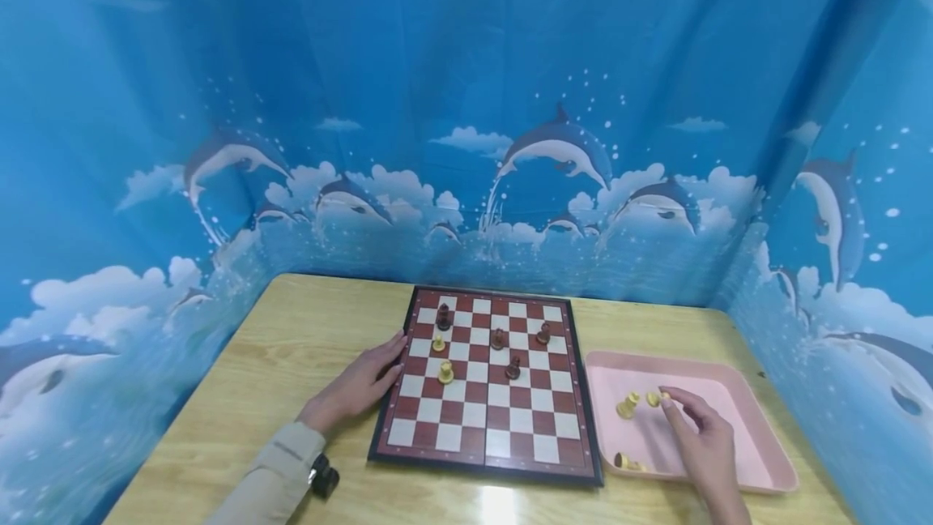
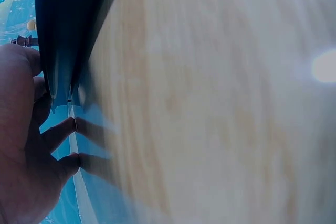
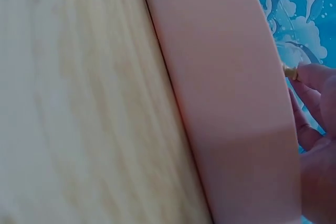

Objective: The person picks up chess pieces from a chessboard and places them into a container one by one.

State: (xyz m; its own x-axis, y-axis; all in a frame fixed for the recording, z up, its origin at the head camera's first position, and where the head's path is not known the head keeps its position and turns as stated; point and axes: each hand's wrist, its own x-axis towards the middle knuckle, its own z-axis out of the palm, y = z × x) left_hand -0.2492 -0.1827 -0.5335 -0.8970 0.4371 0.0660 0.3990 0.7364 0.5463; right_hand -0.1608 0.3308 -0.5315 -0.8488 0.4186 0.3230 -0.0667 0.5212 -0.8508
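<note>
A red-and-white chessboard (image 1: pixel 466 437) lies on the table, with several dark chess pieces (image 1: pixel 443 317) and two pale yellow ones (image 1: pixel 446 373) standing on it. My left hand (image 1: pixel 357 383) rests against the board's left edge, fingers extended; the left wrist view shows these fingers (image 2: pixel 62 132) beside the dark board side (image 2: pixel 65 35). Over the pink tray (image 1: pixel 758 436), my right hand (image 1: pixel 703 436) pinches a yellow chess piece (image 1: pixel 653 399) between thumb and fingers. In the right wrist view, the tray wall hides part of that piece (image 3: pixel 290 72).
Two more yellow pieces are in the tray: one (image 1: pixel 628 406) left of the held piece, another lying (image 1: pixel 628 463) by the near wall. The wooden table (image 1: pixel 313 322) extends left of the board. A blue dolphin-print curtain (image 1: pixel 452 104) surrounds its back and sides.
</note>
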